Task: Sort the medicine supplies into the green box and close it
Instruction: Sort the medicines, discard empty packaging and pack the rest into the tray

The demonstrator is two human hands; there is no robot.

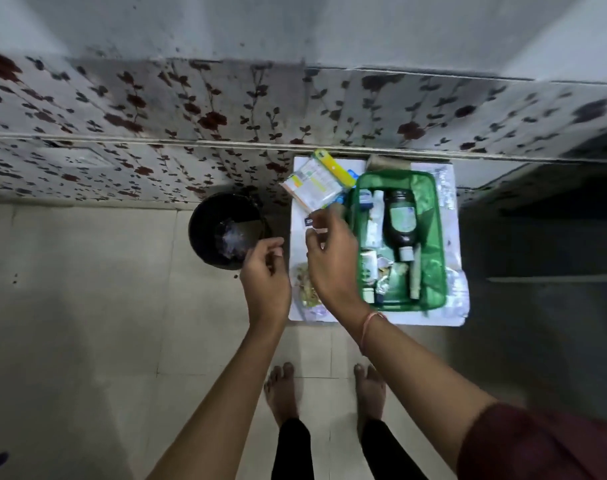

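The green box lies open on a small white table. Inside it lie a dark brown bottle, white tubes and small containers. My right hand hovers just left of the box and pinches a small dark packet between its fingertips. My left hand hangs further left, past the table's edge, with its fingers loosely curled and nothing in them. Several medicine cartons and a yellow pack lie at the table's far left corner. Blister strips lie near the front left, partly hidden by my right hand.
A black bin with crumpled clear wrap inside stands on the tiled floor left of the table. A floral-patterned wall runs behind. My bare feet stand in front of the table. A dark area lies to the right.
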